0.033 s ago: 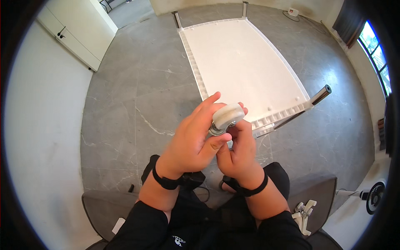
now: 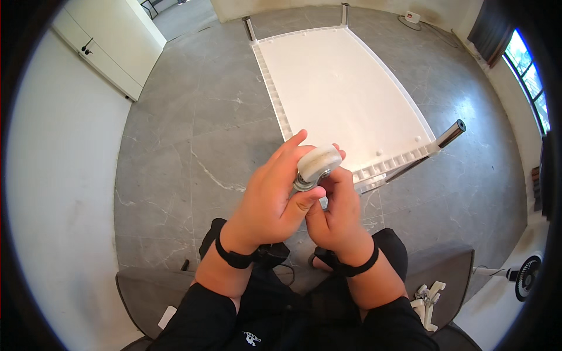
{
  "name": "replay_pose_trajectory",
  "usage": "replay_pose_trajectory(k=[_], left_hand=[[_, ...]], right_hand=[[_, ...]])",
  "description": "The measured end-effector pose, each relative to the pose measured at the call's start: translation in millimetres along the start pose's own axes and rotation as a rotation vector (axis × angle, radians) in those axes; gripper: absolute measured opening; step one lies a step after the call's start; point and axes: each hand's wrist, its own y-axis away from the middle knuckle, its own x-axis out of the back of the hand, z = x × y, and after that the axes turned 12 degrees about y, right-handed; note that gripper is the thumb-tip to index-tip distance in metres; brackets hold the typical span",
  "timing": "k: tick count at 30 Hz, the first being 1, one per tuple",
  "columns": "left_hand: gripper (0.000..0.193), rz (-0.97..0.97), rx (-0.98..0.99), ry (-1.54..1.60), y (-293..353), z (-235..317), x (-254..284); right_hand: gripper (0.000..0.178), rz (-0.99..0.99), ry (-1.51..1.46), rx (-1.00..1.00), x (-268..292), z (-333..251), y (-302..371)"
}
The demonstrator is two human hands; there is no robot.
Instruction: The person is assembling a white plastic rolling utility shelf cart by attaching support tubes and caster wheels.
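My left hand point(image 2: 266, 199) is closed around a caster wheel point(image 2: 319, 164) with a white tread and a shiny metal mount. Its thumb presses against the mount, and its fingers curl behind the wheel. Close beside it, my right hand point(image 2: 336, 210) has its thumb and fingers pinched together just below the caster. A small pale bit shows between those fingertips, mostly hidden, so I cannot make out what it is. Beyond both hands lies a white plastic shelf panel point(image 2: 339, 88) with a ribbed edge. A metal leg point(image 2: 451, 133) stands at its near right corner.
Two more metal legs point(image 2: 249, 28) rise at the panel's far corners. White plastic pieces point(image 2: 430, 304) lie on the dark grey seat point(image 2: 448, 269) to my right. A small fan point(image 2: 528, 278) is at the far right. A white door point(image 2: 111, 44) stands at the left.
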Motion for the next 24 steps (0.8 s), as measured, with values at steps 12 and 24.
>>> replay_pose_trajectory(k=[12,24], left_hand=[[0.057,0.459,-0.015,0.294,4.5,0.9,-46.3],[0.042,0.117,0.276,0.769,15.9,-7.7,-9.9]], right_hand=[[0.044,0.177,0.042,0.123,9.5,-12.3,-8.5],[0.048,0.188,0.229,0.122,19.6,-41.0,-30.2]])
